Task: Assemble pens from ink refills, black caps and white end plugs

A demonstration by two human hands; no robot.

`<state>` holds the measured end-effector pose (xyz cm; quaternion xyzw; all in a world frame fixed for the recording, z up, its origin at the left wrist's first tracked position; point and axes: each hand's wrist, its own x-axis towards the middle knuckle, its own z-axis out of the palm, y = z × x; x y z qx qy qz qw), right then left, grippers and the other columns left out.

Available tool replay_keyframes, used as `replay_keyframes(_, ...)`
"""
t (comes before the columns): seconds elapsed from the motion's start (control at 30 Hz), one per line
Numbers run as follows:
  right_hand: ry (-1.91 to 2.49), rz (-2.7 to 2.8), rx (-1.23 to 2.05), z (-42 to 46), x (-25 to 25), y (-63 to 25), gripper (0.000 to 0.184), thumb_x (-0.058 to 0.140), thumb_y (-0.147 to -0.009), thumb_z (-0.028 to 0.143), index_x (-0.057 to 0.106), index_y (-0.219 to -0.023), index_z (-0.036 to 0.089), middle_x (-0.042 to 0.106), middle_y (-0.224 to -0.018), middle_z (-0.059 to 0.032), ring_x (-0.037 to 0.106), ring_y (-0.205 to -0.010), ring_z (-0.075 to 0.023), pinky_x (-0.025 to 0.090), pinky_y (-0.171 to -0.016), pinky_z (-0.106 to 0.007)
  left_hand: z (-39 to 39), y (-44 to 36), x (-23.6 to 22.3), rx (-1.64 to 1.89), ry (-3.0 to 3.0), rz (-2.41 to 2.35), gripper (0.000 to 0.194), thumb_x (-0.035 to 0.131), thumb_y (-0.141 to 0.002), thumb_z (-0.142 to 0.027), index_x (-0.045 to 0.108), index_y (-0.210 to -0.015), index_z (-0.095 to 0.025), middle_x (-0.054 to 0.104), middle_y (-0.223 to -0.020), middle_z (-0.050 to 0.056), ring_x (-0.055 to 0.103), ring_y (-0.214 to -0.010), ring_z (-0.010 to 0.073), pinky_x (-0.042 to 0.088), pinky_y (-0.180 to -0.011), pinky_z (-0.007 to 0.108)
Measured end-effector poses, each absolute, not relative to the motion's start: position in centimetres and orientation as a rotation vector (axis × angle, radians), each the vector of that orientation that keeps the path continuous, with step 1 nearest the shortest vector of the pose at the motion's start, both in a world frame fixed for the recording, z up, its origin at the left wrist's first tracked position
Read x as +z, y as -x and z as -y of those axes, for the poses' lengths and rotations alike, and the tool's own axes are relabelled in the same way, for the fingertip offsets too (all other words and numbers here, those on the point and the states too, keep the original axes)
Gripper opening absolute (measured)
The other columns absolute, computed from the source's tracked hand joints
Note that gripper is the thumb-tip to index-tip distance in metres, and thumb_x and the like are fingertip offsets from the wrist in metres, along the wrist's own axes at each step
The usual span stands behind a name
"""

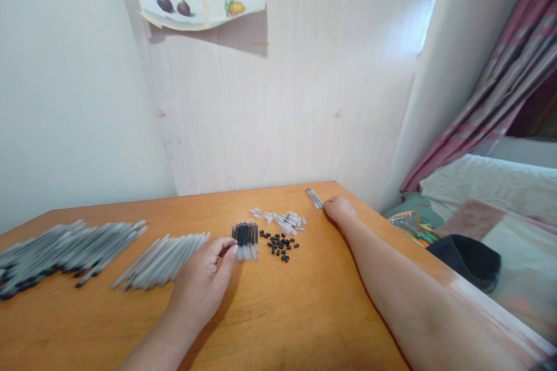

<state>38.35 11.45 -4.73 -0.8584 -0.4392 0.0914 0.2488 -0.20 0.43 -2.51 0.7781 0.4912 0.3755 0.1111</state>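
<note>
Pressure should be light where your left hand (202, 278) meets the dark-topped sticks (248, 236) and your right hand (339, 209) meets the slim rods (314, 197); whether either grips any, I cannot tell.

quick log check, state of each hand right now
Left hand: pinched at the black sticks; hold unclear.
Right hand: curled by the grey sticks; grip hidden.

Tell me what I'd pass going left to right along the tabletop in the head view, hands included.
Dark-ended tubes → pale tubes → left hand → cluster of thin dark sticks → small black pieces → a few slim tubes → right hand.
</note>
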Motion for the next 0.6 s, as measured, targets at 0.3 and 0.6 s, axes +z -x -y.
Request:
replay_keyframes(0.3, 2.339, 1.184, 0.259, -11.37, -4.62, -38.50, 0.031, 0.049, -0.084, 0.033, 0.074, -0.087, 0.016, 0.071, -0.104, -0.0178, 0.066, -0.100, -0.0283, 0.048, -0.075, -0.031, -0.28, 0.18, -2.27, 1.105, -2.287, -1.446, 0.031, 0.044, -0.091, -0.043, 0.066, -0.099, -0.022, 0.071, -0.094, 0.006, 0.065, -0.088, 0.0227, 0.048, -0.076, 0.032)
replay_keyframes(0.6, 2.335, 1.159, 0.253, -11.55, -4.88, -38.78, 0.033, 0.047, -0.084, 0.034, 0.074, -0.085, 0.015, 0.072, -0.101, -0.0179, 0.067, -0.098, -0.0282, 0.048, -0.075, -0.031, -0.31, 0.25, -2.16, 1.112, -2.290, -1.453, 0.029, 0.046, -0.090, -0.041, 0.066, -0.098, -0.023, 0.071, -0.092, 0.005, 0.065, -0.085, 0.0218, 0.047, -0.072, 0.030)
